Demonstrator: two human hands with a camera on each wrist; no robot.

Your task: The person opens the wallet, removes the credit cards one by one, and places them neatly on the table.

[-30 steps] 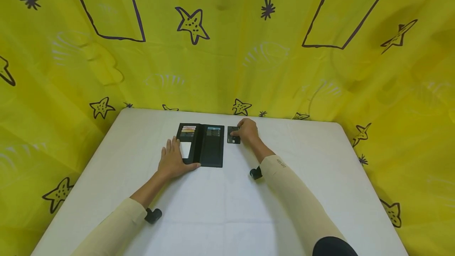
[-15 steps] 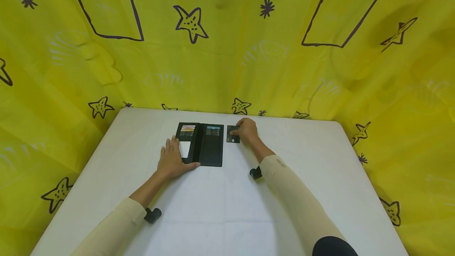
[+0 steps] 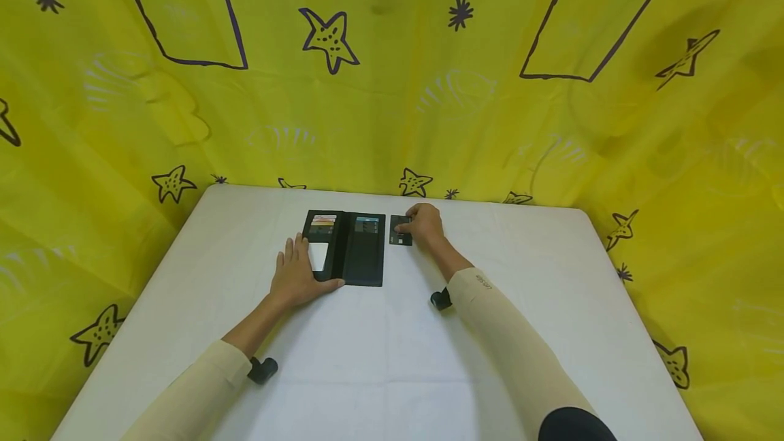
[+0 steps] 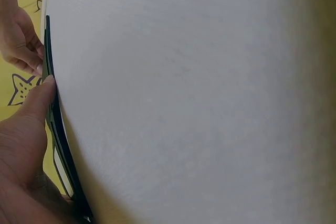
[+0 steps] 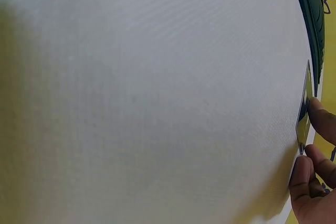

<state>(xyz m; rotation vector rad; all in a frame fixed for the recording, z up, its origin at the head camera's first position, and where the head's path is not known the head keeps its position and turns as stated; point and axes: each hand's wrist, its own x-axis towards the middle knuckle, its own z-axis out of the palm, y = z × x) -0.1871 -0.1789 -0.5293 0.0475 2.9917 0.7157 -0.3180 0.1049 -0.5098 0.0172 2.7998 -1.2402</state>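
A dark long wallet (image 3: 365,257) lies spread open on the white table. Cards (image 3: 322,224) fill the upper slots of its left half, more cards (image 3: 367,224) those of its right half, and a white card (image 3: 318,256) shows lower left. My left hand (image 3: 295,279) rests on the wallet's lower left edge, fingers straight, thumb along the bottom by the fold; the left wrist view shows this thumb (image 4: 39,98) on the edge. Just right of the wallet, my right hand (image 3: 425,224) pinches a dark bank card (image 3: 401,239) by its right side. The right wrist view shows the card (image 5: 303,114) tilted.
The white table (image 3: 392,359) has its far edge against a yellow curtain (image 3: 380,121) printed with starfish. A small black camera is strapped at each wrist, one by the left sleeve (image 3: 263,371), one by the right sleeve (image 3: 441,299).
The hands, wallet and card hold nearly the same places. The whole head view has shifted very slightly.
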